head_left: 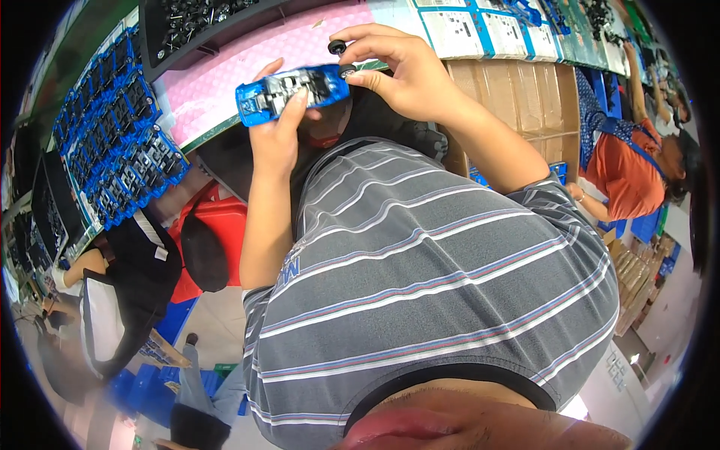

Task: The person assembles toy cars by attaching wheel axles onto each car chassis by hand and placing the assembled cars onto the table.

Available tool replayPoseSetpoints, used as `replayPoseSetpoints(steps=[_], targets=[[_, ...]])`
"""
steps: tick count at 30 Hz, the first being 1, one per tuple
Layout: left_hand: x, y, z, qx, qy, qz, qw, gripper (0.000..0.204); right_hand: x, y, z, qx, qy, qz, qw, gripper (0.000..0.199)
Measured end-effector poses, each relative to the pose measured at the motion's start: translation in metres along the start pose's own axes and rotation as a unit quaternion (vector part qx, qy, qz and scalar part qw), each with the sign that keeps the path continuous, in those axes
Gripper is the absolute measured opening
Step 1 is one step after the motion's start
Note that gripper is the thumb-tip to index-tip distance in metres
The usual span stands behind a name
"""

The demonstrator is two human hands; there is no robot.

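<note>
Blue toy cars (120, 142) fill trays at the left beside a pink mat (225, 71). Left hand (279, 135) grips a blue toy car (292, 91) from below, above the mat's edge. Right hand (401, 67) pinches a black wheel (337, 47) at the car's end.

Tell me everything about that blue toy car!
The blue toy car looks like shiny plastic, turned so its grey and black underside parts show. It lies roughly level above the pink work mat. The left hand grips it from below; the right hand pinches a small black wheel at its right end.
</note>
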State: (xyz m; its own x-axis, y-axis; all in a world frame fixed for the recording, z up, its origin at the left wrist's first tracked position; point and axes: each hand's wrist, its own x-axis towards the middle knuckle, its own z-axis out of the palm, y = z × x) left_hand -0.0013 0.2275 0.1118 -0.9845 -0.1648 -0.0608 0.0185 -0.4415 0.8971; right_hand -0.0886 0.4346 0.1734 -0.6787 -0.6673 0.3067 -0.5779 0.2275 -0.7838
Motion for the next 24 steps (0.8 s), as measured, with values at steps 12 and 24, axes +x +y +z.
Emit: replayPoseSetpoints(steps=[12, 24], targets=[[0.012, -0.029, -0.063, 0.382, 0.245, 0.088, 0.887, 0.092, -0.005, -0.002, 0.047, 0.223, 0.023, 0.147, 0.963, 0.019], [-0.059, 0.025, -0.01, 0.05, 0.071, -0.037, 0.996, 0.02, 0.014, -0.023, 0.081, 0.223, -0.029, 0.069, 0.972, 0.021]])
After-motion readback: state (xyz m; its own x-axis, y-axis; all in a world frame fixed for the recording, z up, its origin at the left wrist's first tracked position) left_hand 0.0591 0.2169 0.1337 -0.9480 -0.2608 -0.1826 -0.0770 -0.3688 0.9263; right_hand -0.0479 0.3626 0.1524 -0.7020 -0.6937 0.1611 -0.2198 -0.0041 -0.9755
